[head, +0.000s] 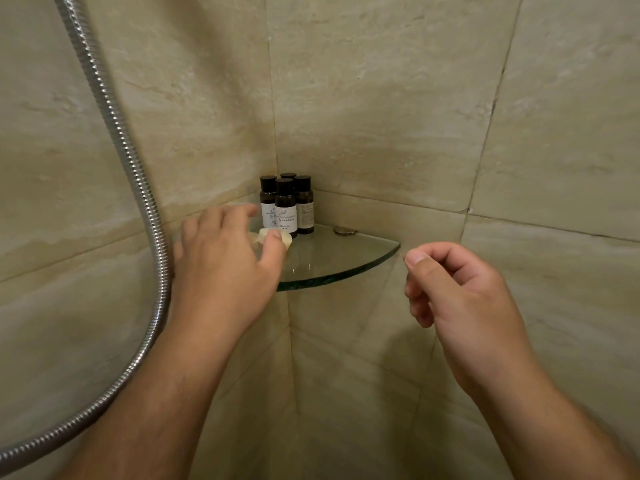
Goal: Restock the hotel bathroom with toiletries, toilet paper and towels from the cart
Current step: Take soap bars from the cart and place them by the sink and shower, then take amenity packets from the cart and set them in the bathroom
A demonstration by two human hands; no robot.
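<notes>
Four dark bottles [286,206] stand in a tight cluster at the 12 o'clock corner of the glass shelf [339,261], where the two tiled walls meet.

Head view:
1. Orientation. Each bottle is upright, with its long axis vertical and its cap on top. The front label faces 6 o'clock, toward the camera.
2. Small pale piece [268,236], probably soap. It lies on the shelf at 8 o'clock from the front bottle, just beside it. Its long axis appears to run 9 to 3 o'clock. The thumb covers part of it.
3. Hands. The left hand [221,265] rests its thumb on the pale piece, its fingers stretched forward and not wrapped round it. The right hand [460,292] hovers at 3 o'clock from the shelf, apart from it, fingers loosely curled and holding nothing visible.
4. Surroundings. A shower hose [138,181] hangs at 9 o'clock.
5. Progress. The shower toiletries appear nearly stocked. Toilet paper, towels and the cart are not in view, so those steps are judged outstanding.
</notes>
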